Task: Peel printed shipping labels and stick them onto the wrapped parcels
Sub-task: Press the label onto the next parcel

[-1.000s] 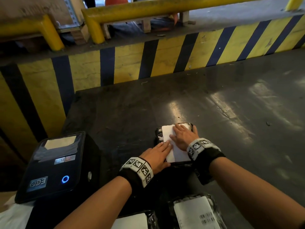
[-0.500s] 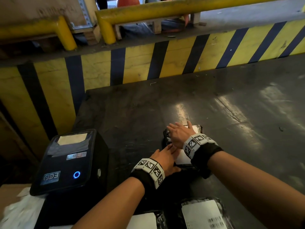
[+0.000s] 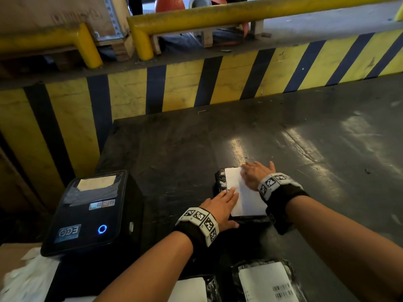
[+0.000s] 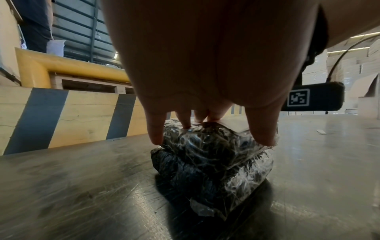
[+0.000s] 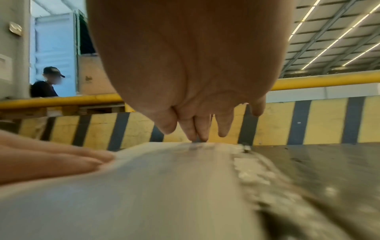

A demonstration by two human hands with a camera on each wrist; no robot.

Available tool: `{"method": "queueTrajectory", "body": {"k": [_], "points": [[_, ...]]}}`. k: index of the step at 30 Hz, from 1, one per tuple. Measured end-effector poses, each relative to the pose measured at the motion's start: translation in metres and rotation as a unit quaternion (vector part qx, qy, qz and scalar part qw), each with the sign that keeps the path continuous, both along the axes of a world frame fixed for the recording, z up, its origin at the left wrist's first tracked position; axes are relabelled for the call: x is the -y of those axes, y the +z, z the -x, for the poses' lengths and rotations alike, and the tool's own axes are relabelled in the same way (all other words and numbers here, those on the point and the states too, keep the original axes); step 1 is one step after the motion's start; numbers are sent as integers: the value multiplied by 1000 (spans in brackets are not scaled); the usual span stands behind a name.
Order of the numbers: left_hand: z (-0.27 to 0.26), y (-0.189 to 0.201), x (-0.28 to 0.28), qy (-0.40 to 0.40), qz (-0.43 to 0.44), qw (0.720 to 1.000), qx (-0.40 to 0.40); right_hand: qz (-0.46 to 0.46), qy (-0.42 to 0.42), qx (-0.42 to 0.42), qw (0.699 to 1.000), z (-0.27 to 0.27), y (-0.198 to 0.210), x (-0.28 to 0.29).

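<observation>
At the near edge of the dark table (image 3: 305, 149) lie two wrapped parcels: one (image 3: 290, 271) with a barcoded label (image 3: 266, 284) stuck on top, and beside it to the left another (image 3: 210, 286) with a plain white label (image 3: 189, 288). To their left a black label printer (image 3: 87, 214) sits with a blue ring lit on its lid and a strip of pale paper at its slot; crumpled white backing paper (image 3: 26, 280) lies against its near side. Farther out, the parcel being worked (image 4: 211, 162), black contents bundled in clear film, rests on the table with a white shipping label (image 3: 242, 192) on its top face. The left hand (image 3: 220, 208) lies flat, fingers straight, on the label's left edge, thumb and little finger hanging over the wrapped sides. The right hand (image 3: 257, 173) lies flat too, fingers (image 5: 197, 128) extended and pressing the label's far end. Beyond the table stands a yellow-and-black striped barrier (image 3: 196, 88) topped by a yellow rail (image 3: 239, 12).
</observation>
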State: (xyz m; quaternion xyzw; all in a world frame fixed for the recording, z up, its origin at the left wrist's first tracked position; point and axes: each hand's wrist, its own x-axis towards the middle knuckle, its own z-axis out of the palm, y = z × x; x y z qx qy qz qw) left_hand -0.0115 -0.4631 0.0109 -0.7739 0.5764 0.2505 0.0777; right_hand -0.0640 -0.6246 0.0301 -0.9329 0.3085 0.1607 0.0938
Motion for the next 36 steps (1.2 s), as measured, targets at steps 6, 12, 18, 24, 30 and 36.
{"method": "queueTrajectory", "body": {"k": [6, 12, 18, 24, 30, 36], "points": [[0, -1, 1, 4, 12, 1000, 2, 1, 87, 31, 996, 2, -8, -29], [1, 1, 2, 6, 0, 1000, -8, 14, -3, 21, 1000, 39, -13, 5], [2, 4, 1, 3, -2, 1000, -2, 13, 55, 21, 998, 14, -1, -18], [0, -1, 1, 1, 19, 1000, 2, -25, 88, 50, 995, 12, -10, -40], [0, -5, -1, 3, 11, 1000, -6, 13, 71, 54, 996, 38, -25, -20], [1, 1, 0, 4, -6, 1000, -15, 12, 10, 49, 999, 44, -17, -7]]}}
